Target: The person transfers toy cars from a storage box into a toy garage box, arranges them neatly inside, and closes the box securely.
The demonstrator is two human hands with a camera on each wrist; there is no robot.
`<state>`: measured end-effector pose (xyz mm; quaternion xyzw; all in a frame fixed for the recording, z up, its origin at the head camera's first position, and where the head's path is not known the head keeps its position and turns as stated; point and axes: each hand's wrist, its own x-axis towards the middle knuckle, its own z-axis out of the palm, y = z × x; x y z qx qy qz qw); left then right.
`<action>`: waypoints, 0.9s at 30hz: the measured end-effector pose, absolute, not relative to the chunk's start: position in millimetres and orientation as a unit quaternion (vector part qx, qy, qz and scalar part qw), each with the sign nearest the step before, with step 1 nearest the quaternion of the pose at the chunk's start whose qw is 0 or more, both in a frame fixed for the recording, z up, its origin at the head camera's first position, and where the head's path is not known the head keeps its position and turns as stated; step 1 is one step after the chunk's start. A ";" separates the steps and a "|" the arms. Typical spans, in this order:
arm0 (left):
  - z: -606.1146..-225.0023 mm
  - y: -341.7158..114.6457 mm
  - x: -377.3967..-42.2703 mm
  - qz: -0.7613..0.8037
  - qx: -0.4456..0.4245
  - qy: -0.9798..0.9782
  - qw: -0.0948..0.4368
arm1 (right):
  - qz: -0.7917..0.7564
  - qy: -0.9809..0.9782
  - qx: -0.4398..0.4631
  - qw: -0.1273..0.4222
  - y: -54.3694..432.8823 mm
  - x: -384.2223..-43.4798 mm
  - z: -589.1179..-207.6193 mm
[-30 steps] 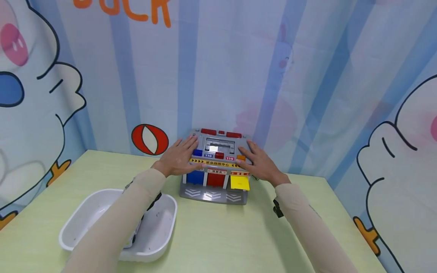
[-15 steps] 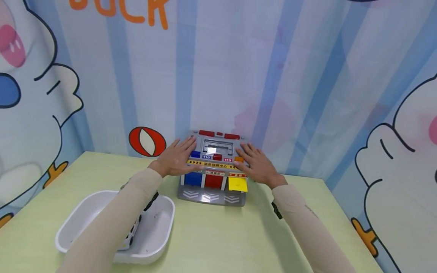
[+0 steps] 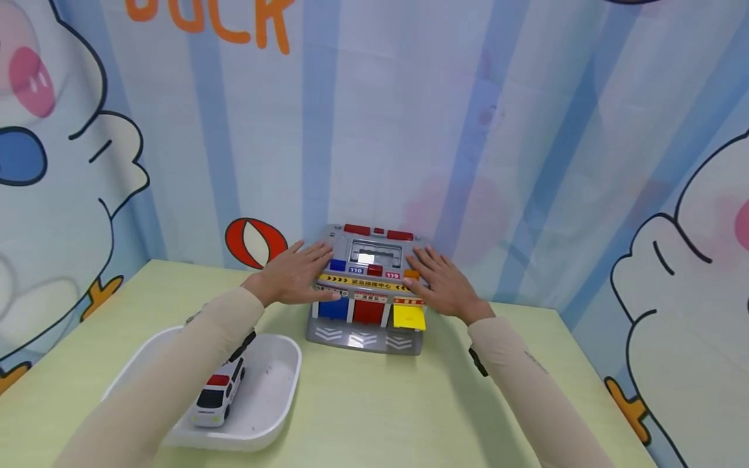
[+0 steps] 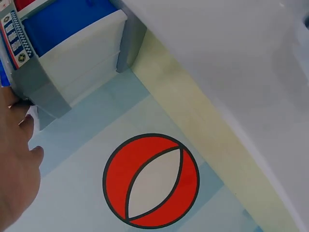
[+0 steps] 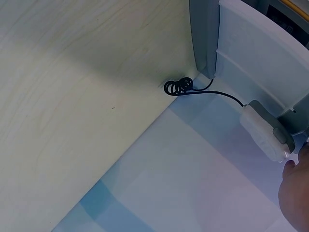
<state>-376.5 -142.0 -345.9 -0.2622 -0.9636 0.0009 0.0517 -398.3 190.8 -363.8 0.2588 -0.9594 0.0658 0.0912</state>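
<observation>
A toy rescue station in grey plastic stands at the back of the table, with blue, red and yellow garage doors. Its yellow door sticks outward, while the blue and red ones are down. My left hand lies at the station's upper left edge, fingers extended and thumb pointing toward the front. On the opposite side, my right hand rests with spread, straight fingers on the top right edge, by the orange button. In the right wrist view a white-and-grey handset on a coiled black cord hangs at the station's side.
A white plastic basin stands at the front left, partly under my left forearm. Inside it is a white toy car with a red roof light. A striped cartoon curtain rises directly behind the table.
My left hand has shifted slightly left and its forearm has swung left, uncovering more of the toy car. The right hand stays on the station, which has not visibly moved.
</observation>
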 end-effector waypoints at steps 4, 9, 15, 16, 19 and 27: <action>-345.2 -147.0 -368.8 0.011 -0.279 -0.959 0.049 | 0.075 -0.959 0.258 0.089 192.1 -397.4 -364.7; -345.3 -155.5 -356.4 -0.016 -0.298 -0.954 0.039 | 0.073 -0.957 0.266 0.087 192.3 -397.3 -366.0; -350.2 -170.4 -343.7 -0.036 -0.318 -0.946 0.051 | 0.080 -0.956 0.268 0.085 189.5 -397.0 -363.6; -351.3 -172.6 -341.4 -0.038 -0.320 -0.945 0.051 | 0.080 -0.956 0.268 0.084 189.4 -397.2 -363.5; -353.2 -178.1 -332.8 -0.045 -0.331 -0.941 0.048 | 0.078 -0.956 0.269 0.083 189.6 -397.5 -364.1; -355.7 -188.8 -306.7 -0.063 -0.340 -0.938 0.021 | 0.080 -0.957 0.262 0.091 190.6 -398.7 -367.3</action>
